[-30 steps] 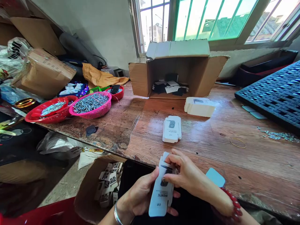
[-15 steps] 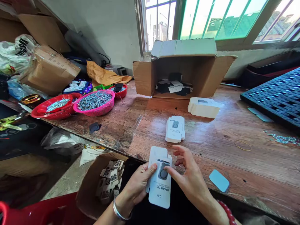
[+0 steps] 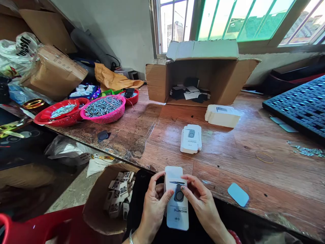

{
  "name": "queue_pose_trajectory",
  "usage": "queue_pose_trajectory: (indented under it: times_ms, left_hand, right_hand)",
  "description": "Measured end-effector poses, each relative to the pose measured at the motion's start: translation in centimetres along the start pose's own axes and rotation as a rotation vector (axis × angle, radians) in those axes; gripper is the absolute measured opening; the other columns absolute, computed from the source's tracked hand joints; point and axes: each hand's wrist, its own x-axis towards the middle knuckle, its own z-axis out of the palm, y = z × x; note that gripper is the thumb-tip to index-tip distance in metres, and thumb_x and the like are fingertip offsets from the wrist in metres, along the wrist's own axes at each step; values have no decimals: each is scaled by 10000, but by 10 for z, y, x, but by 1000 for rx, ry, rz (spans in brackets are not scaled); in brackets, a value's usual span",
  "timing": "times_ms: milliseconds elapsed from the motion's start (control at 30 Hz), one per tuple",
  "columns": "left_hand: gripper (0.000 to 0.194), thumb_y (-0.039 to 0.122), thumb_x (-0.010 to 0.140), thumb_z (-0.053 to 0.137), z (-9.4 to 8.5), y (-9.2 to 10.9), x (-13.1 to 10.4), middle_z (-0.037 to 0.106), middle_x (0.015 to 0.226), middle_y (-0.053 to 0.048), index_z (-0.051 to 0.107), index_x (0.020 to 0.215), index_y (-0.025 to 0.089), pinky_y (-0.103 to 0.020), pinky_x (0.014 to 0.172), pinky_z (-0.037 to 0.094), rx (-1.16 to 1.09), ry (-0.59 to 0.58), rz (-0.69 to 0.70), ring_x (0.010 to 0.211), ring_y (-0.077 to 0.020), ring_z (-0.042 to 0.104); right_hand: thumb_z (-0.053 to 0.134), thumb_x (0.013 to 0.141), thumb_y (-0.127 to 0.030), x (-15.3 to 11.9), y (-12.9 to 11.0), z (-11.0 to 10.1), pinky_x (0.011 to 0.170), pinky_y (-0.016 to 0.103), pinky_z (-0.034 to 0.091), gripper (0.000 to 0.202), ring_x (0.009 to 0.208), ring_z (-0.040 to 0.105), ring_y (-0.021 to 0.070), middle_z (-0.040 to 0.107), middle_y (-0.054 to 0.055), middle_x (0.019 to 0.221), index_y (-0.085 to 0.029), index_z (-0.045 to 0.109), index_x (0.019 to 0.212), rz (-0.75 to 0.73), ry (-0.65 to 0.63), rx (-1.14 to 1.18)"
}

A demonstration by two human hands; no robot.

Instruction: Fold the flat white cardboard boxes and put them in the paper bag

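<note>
Between my hands is a white printed carton (image 3: 177, 217) marked MAGNETIC C-01, with a dark ring holder pictured on it. My left hand (image 3: 153, 205) grips its left edge, thumb on the printed face and fingers around the side. On the opposite edge, my right hand (image 3: 203, 203) pinches it with the thumb near the picture. Whether the carton is flat or partly opened out I cannot tell. Just beyond, on the table, lies a small stack of matching flat cartons (image 3: 191, 139). A larger stack of cartons (image 3: 222, 116) sits farther back.
An open cardboard box (image 3: 156, 83) holds black and white pieces. Left are a pink basket (image 3: 106, 117) of metal parts and a red basket (image 3: 43, 120). Below the table edge, another box (image 3: 95, 203) contains folded cartons. A pale blue card (image 3: 238, 195) and black grid (image 3: 299, 105) lie right.
My right hand has closed onto the carton's right edge, its fingers raised before. My left hand has turned more upright, its fingers now around the carton's left side. The view has shifted slightly.
</note>
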Motion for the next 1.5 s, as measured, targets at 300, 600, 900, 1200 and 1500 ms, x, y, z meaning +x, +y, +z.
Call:
queue_pose_trajectory:
  times_ms: [300, 600, 900, 1200, 1500]
  left_hand:
    - [549, 493, 720, 795, -9, -9, -3, 730, 962, -83, 585, 1130, 194, -307, 783, 495, 16, -126, -82, 901, -237, 660]
    - [404, 574, 817, 670, -17, -13, -18, 552, 796, 15, 506, 881, 210, -240, 677, 403, 108, -269, -79, 743, -136, 500]
    - [365, 537, 855, 643, -15, -6, -23, 568, 816, 11, 490, 902, 210, -236, 677, 398, 151, -334, -81, 751, -129, 507]
    - [649, 585, 799, 689, -11, -5, -26, 694, 927, -52, 297, 1196, 253, -272, 701, 458, 107, -255, -168, 781, -166, 625]
    - [584, 549, 845, 657, -16, -7, -23, 727, 985, -98, 342, 1218, 228, -272, 696, 446, 194, -329, -162, 795, -174, 642]
  right_hand:
    - [650, 827, -559, -2, -4, -12, 573, 258, 427, 390, 609, 506, 152, 579, -6, 652, -192, 584, 716, 96, -163, -121]
    - [633, 852, -483, -10, -4, -18, 562, 253, 419, 324, 586, 520, 152, 613, -12, 630, -194, 659, 709, 105, -279, -273]
    - [717, 788, -407, 1, -15, -29, 686, 288, 522, 278, 773, 655, 198, 713, 20, 861, -243, 662, 1005, 139, -187, -72]
    - [645, 864, -431, 2, -22, -31, 787, 332, 517, 254, 888, 693, 245, 775, 63, 973, -229, 791, 818, 96, -384, -177]
    - [630, 809, -335, 5, -32, -27, 687, 302, 473, 235, 766, 655, 219, 763, 72, 857, -153, 750, 894, 217, -479, -319]
